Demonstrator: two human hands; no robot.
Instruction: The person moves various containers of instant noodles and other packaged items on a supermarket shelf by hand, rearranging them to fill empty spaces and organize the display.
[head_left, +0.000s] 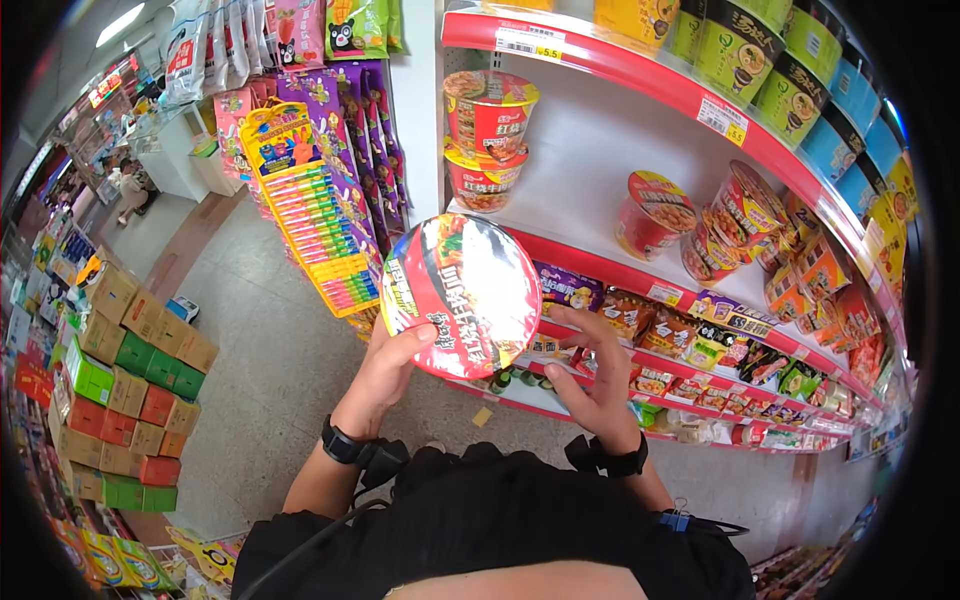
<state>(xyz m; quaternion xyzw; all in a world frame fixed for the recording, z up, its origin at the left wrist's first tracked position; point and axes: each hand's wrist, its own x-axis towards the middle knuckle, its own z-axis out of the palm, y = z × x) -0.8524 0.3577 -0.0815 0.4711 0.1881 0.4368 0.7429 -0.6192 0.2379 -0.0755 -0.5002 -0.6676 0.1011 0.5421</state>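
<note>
My left hand (391, 365) grips a round instant noodle bowl (461, 296) by its left side, the thumb resting on the glossy printed lid. Glare covers part of that lid. To the right of the bowl is my right hand (598, 375), its fingers apart and slightly curled, holding nothing. Beyond the bowl, two stacked red noodle bowls (489, 139) stand at the left end of a white shelf (559, 229). A single red noodle bowl (654, 214) sits farther right on that shelf, tilted in the view, with stacked bowls (739, 217) beside it.
An upper shelf edge (645, 64) curves above, carrying green and blue noodle tubs (795, 97). Lower shelves hold packet noodles (671, 334). A yellow hanging card of small tubes (311, 225) is at the shelf's left end. Stacked cartons (131, 390) stand left; a person (131, 191) is far off.
</note>
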